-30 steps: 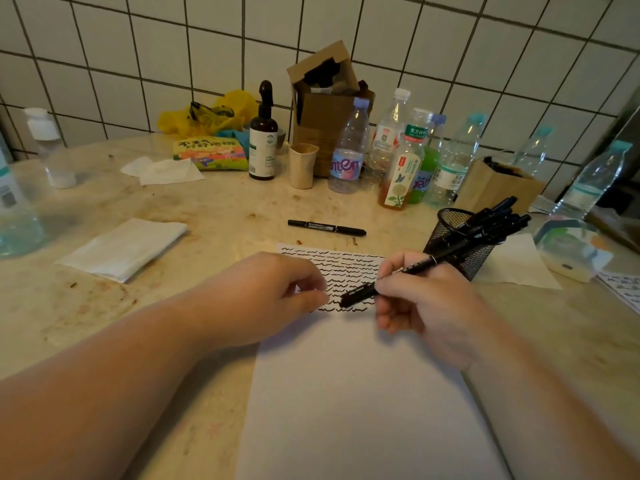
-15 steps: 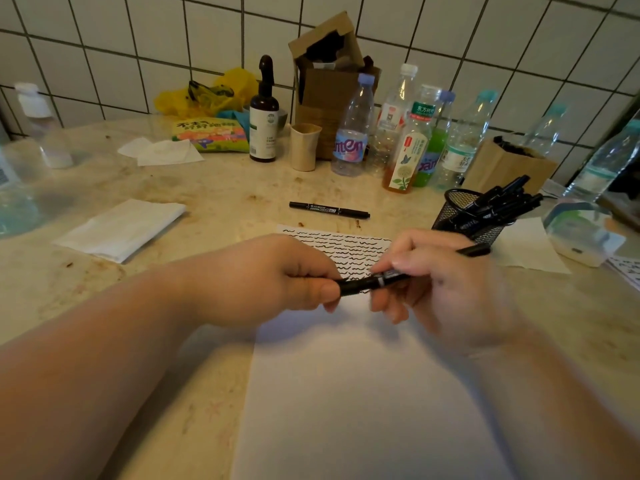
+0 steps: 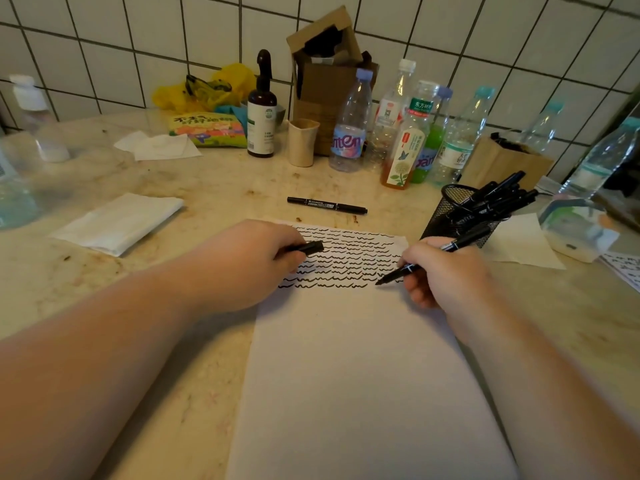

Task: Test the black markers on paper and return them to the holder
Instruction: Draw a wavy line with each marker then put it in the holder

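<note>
The table (image 3: 207,209) carries the paper (image 3: 349,358) beneath both hands. The mesh holder (image 3: 450,216), full of markers, stands just beyond the right hand (image 3: 446,271). The right hand pinches an uncapped marker (image 3: 433,254), its tip at the lowest row of squiggles. The left hand (image 3: 249,258), fingers curled, grips the cap (image 3: 310,247). A spare marker (image 3: 327,205) lies beyond it.

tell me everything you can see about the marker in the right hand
The marker is a slim black pen, plastic by the look, with white print on the barrel. It is uncapped: the left hand holds its cap. The right hand pinches it near the front, tilted, its rear end pointing up toward the mesh holder. Its tip is at the paper, at the right end of the lowest row of squiggles.
</note>
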The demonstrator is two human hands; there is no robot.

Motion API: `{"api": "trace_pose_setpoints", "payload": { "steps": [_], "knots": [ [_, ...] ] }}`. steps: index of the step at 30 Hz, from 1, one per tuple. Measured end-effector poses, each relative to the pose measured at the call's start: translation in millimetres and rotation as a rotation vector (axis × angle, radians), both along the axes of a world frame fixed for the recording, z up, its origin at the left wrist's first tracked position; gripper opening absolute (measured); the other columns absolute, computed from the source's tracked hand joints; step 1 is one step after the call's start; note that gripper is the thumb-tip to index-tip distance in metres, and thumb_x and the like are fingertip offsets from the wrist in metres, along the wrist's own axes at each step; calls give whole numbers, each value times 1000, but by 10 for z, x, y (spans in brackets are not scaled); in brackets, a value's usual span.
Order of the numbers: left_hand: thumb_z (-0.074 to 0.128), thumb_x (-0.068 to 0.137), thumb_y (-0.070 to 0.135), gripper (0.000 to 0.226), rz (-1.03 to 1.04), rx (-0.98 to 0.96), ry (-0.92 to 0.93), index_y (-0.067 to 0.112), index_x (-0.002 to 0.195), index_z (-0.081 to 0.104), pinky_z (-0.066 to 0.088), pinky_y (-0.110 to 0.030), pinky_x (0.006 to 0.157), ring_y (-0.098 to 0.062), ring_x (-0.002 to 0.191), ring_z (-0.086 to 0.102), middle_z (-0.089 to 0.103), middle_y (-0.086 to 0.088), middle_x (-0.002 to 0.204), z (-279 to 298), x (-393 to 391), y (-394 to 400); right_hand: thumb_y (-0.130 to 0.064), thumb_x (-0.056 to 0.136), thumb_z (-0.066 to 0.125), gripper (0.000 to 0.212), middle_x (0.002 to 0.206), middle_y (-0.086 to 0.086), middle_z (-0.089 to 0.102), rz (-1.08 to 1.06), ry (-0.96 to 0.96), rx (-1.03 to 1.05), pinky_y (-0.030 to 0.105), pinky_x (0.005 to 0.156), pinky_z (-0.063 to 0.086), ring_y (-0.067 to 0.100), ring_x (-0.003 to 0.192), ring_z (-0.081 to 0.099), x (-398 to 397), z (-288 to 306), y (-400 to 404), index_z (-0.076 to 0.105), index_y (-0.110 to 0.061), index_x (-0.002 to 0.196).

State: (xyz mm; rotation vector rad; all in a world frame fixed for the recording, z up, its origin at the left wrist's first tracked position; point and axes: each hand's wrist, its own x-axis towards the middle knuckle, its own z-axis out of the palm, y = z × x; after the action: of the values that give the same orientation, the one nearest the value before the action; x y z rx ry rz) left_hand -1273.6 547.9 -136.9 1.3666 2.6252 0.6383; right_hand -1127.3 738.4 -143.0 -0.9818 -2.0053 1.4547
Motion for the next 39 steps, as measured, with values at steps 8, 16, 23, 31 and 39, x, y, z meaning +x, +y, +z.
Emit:
{"api": "trace_pose_setpoints", "payload": {
  "steps": [8, 16, 23, 31, 39],
  "knots": [
    [47, 97, 41, 23, -11, -22, 34, 29, 104, 66, 53, -39, 75, -12, 80, 59, 66, 7, 89, -17, -11, -2, -6, 88, 58, 17, 51, 7, 57, 44, 12, -30, 25, 42, 43, 16, 40, 49, -21, 11, -63, 64, -4, 73],
    [46, 98, 41, 24, -11, -26, 32, 29, 105, 66, 53, -39, 75, -13, 79, 59, 65, 8, 88, -20, -15, 5, -5, 87, 59, 20, 50, 8, 59, 44, -1, 0, 24, 39, 42, 16, 38, 51, -31, -26, -37, 60, -6, 68],
    [46, 98, 42, 23, 4, -28, 27, 30, 102, 65, 53, -36, 71, -10, 75, 59, 64, 8, 83, -36, -33, 19, -5, 86, 59, 18, 49, 6, 58, 12, -7, 11, 23, 39, 42, 16, 37, 50, -24, -43, 26, 59, -8, 68],
    [49, 96, 45, 25, -14, -20, 42, 34, 112, 65, 54, -35, 76, -9, 82, 59, 66, 11, 93, -40, -34, 8, -13, 84, 62, 21, 52, 5, 62, -47, 45, 73, 30, 49, 45, 16, 42, 54, -7, -71, 119, 60, -16, 63],
    [51, 95, 44, 22, -77, 46, 10, 35, 109, 66, 54, -40, 76, -10, 80, 61, 67, 10, 90, -20, -11, -6, -23, 82, 72, 13, 64, 11, 68, 289, 369, -153, 25, 51, 52, 19, 54, 61, 27, 33, -117, 73, -10, 78]
  ]
}}
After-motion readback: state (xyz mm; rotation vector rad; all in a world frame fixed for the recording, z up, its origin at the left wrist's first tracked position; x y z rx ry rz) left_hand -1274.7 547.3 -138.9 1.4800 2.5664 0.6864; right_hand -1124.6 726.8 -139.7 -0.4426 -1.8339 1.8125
